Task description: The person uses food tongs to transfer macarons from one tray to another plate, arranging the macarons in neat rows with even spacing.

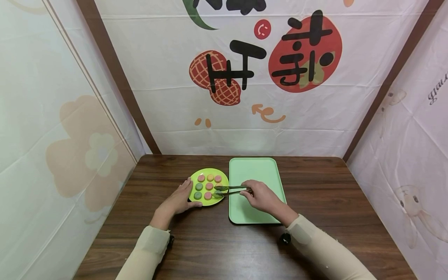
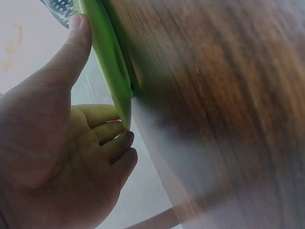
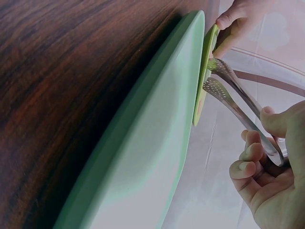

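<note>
A yellow-green plate [image 1: 193, 194] bears rows of small pink, green and yellow macarons [image 1: 209, 186]. My left hand [image 1: 178, 199] spreads along the plate's left side, thumb at the near rim and fingertips at the edge; the left wrist view shows its thumb [image 2: 76, 47] lying straight over the rim. In my right hand [image 1: 263, 196] is a pair of metal tongs [image 1: 232, 187], gripped near the bend between thumb and fingers. The tongs' perforated tips [image 3: 219, 88] stand apart over the plate's right side, one on each side of a green macaron they partly hide.
A pale green rectangular tray [image 1: 253, 169] lies right beside the plate, under my right hand. Both rest on a dark wood table [image 1: 224, 249]. White printed cloth walls [image 1: 168, 97] rise behind the table and at both sides.
</note>
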Motion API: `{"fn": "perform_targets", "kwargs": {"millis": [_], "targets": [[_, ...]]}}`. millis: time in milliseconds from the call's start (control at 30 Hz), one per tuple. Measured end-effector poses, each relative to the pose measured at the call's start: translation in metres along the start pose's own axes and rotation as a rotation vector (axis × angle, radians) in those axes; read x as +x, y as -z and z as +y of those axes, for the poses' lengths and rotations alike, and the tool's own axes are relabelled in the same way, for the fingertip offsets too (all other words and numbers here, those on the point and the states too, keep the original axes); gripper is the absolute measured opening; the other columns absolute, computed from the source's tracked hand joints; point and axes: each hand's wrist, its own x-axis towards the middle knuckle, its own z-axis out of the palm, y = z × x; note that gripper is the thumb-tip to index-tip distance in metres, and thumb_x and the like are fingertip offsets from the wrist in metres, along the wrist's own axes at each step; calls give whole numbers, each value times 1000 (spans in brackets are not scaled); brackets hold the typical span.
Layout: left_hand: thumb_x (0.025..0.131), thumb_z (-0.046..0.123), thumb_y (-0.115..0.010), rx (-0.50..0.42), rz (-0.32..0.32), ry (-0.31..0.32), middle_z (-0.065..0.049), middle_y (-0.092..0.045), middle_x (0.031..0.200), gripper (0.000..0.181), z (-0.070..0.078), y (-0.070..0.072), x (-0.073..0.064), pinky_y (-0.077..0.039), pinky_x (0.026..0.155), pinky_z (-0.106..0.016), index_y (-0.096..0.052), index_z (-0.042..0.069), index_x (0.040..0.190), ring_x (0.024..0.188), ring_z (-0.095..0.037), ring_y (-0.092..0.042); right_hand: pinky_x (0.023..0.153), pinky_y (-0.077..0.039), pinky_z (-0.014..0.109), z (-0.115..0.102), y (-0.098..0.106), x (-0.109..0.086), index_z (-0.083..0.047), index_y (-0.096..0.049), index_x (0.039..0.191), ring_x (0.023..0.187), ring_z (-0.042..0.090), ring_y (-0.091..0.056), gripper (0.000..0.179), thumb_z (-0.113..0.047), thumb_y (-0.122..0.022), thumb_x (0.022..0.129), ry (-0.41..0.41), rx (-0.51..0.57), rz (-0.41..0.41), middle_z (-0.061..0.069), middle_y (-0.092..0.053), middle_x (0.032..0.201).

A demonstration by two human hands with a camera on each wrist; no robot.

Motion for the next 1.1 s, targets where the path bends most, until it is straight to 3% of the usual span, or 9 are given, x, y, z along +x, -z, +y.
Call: {"fn": "perform_targets", "kwargs": {"millis": [300,667,1100], "targets": [[98,50,-77,7,0,2,-29,-8,176,110,3,1,0,-20,132,-58,-17,-12,166,163,-45,-13,73,-62,32,0,1,-1,-4,-74,120,87,13,-73,20,-19,-72,106,-12,5,10,4,-75,106],[98,49,-77,4,-2,4,-30,-8,176,109,5,1,1,-20,132,-59,-17,-12,166,163,-46,-14,70,-61,31,1,2,-3,-3,-74,123,84,11,-71,23,-19,-72,106,-11,5,23,5,-75,107],[98,51,-77,-9,-7,11,-30,-7,176,111,5,1,-1,-20,132,-60,-16,-12,166,163,-47,-13,78,-66,35,7,11,-18,2,-72,129,94,20,-77,31,-18,-73,105,6,31,113,15,-75,119]]}}
